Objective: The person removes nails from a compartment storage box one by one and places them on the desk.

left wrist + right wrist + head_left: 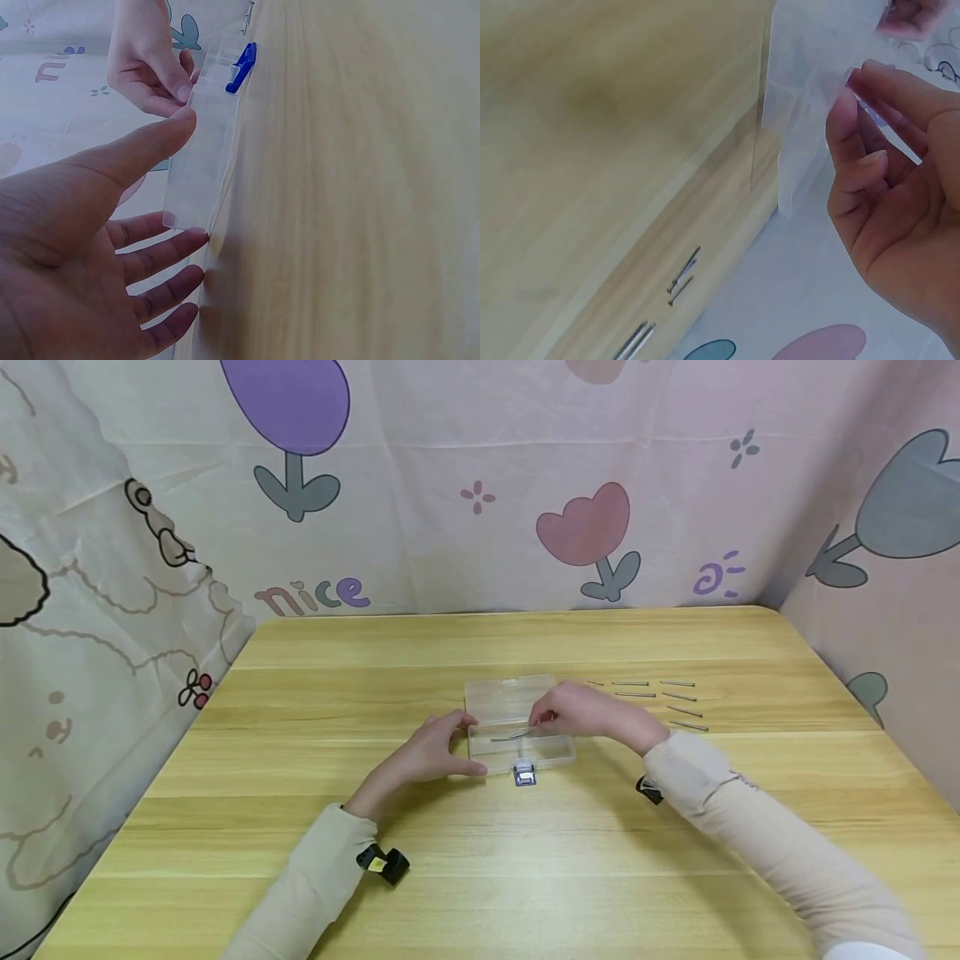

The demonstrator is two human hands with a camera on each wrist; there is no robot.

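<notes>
1. One clear plastic box [517,727] sits at the middle of the wooden table [300,827], lid open, with a blue latch [524,775] on its near edge.
2. One nail [510,737] lies in the box, and the right hand [581,710] pinches it between thumb and fingertips over the tray.
3. The left hand [431,752] lies spread wide, thumb and straight fingers touching the box's left end.
4. To the right of the box, loose nails [660,697] lie in rows on the table; about seven show, and the right hand may hide others.
5. A cartoon-printed cloth backdrop [480,485] with tulips and the word "nice" encloses the table on three sides.
</notes>
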